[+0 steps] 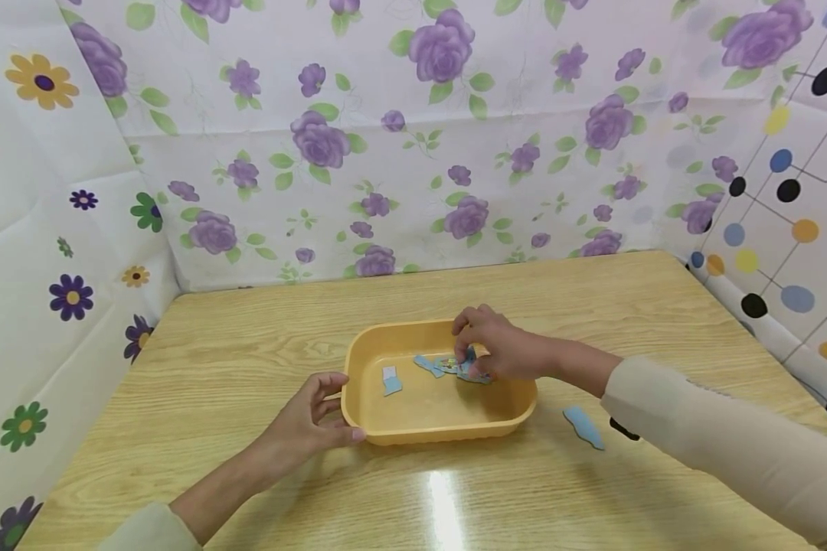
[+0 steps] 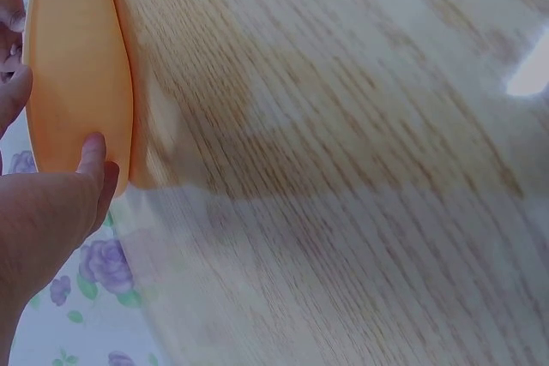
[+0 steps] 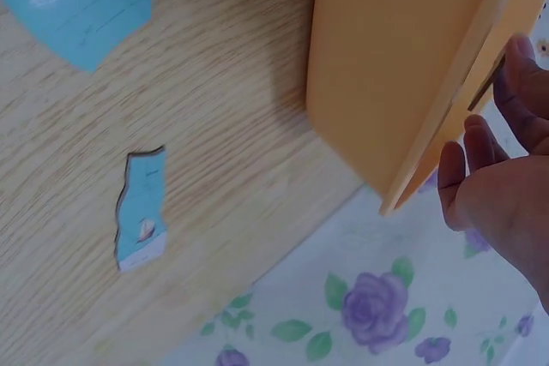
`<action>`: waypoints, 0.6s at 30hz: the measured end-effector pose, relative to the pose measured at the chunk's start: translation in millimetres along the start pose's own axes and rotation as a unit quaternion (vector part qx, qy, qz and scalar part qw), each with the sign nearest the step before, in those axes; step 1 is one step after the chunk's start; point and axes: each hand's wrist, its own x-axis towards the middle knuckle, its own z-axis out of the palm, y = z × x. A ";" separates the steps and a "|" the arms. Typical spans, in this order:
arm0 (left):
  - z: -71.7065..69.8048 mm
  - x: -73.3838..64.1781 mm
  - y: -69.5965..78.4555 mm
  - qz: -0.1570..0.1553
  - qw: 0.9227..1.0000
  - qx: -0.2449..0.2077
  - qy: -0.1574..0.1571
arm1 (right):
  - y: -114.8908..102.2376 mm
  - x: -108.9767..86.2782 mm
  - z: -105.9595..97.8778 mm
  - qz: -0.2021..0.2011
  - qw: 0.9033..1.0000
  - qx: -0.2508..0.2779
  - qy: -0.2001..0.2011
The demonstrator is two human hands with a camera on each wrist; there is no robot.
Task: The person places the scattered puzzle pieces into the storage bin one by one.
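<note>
A yellow-orange plastic basin (image 1: pixel 420 436) stands on the wooden table. My left hand (image 1: pixel 313 417) holds its left end, thumb at the front corner and fingers at the side wall; the left wrist view shows this hand (image 2: pixel 43 220) against the basin's outside. Inside the basin my right hand (image 1: pixel 499 344) pinches a thin piece (image 3: pixel 487 83), seen edge-on in the right wrist view. Beneath its fingers lie several light-blue, puzzle-like cut pieces (image 1: pixel 448 366), partly hidden by the hand. Apart from them, a blue-and-white piece (image 1: pixel 391 381) lies at the basin's left.
On the table right of the basin lies a wavy-edged blue piece (image 1: pixel 583 427). A dark item (image 1: pixel 623 428) shows partly under the right sleeve. The right wrist view has a blue piece with a small boat picture (image 3: pixel 141 207). Flowered cloth (image 1: pixel 386 153) hangs behind the table.
</note>
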 end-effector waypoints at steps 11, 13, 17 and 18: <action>-0.2 0.6 -0.4 0.001 1.000 0.000 0.000 | -23.3 15.8 19.8 -0.032 0.998 -0.038 -0.034; -0.3 0.5 -0.3 0.001 1.000 0.000 -0.001 | -27.4 18.0 22.5 -0.035 0.998 -0.043 -0.038; -0.3 0.4 -0.1 0.002 1.000 -0.002 0.000 | -31.8 20.8 25.6 -0.035 0.997 -0.049 -0.048; -0.3 0.4 -0.1 0.002 1.000 -0.003 0.000 | -32.0 21.1 25.8 -0.036 0.997 -0.048 -0.048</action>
